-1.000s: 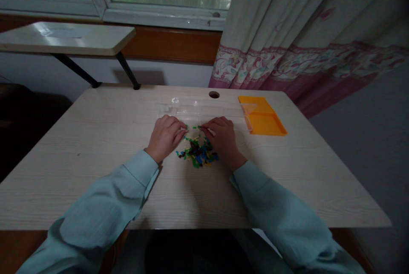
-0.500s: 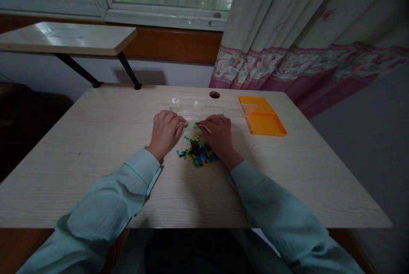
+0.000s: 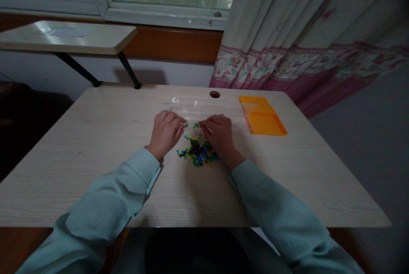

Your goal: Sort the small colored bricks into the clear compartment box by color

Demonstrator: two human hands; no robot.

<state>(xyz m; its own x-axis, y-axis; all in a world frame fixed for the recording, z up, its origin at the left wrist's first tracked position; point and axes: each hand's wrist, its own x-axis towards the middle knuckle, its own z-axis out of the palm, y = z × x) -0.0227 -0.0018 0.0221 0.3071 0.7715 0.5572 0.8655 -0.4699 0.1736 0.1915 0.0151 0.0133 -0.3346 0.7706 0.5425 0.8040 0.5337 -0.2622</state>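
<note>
My left hand (image 3: 165, 131) rests on the table with thumb and fingers pinched together, a small green piece (image 3: 186, 125) showing at the fingertips. Facing it, my right hand (image 3: 219, 135) is also pinched closed; what lies between its fingers is too small to make out. Small green bits (image 3: 195, 125) show just left of the right fingertips. Below and between the hands lies a loose pile of tiny plastic pieces (image 3: 198, 152) in green, blue, yellow and dark brown. Behind the hands is a clear plastic tray (image 3: 212, 110), partly covered by them.
An orange tray (image 3: 267, 124) lies at the right rear, overlapped by the clear plastic's end. A round hole (image 3: 214, 94) is near the back edge of the pale table (image 3: 105, 137). A raised shelf (image 3: 79, 37) on black legs stands back left; a curtain (image 3: 262, 52) hangs behind.
Both hands stay in nearly the same place. The right fingertips have shifted slightly right, away from the green bits. The pile looks unchanged.
</note>
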